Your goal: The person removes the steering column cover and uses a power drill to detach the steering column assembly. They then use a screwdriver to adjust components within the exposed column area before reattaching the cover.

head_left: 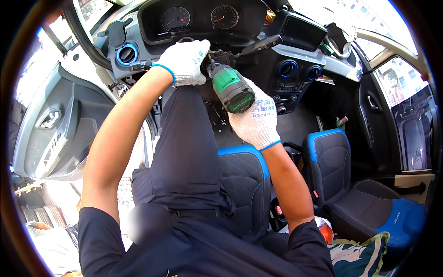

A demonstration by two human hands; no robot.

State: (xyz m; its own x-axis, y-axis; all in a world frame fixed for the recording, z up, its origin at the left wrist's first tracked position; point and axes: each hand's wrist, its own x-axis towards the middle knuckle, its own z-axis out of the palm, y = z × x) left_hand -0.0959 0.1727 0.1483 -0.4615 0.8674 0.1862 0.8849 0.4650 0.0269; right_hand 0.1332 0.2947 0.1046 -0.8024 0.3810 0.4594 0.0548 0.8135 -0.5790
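My right hand (256,115), in a white knit glove with blue print and a blue cuff, is wrapped round a green and black cordless impact wrench (227,84). Its nose points forward at the steering column (224,57), under the instrument cluster. What the tip touches is hidden. My left hand (187,62), gloved alike, is closed at the left of the column, right beside the tool's nose. Its fingertips and whatever they hold cannot be made out. A black stalk (260,45) sticks out to the right of the column.
Above the column is the instrument cluster (200,18), with a dark screen (302,31) to its right. Small metal tools (221,119) lie on the floor. The driver's door (64,124) stands open at left. Blue-trimmed seats (327,152) are at right, near a patterned cushion (360,254).
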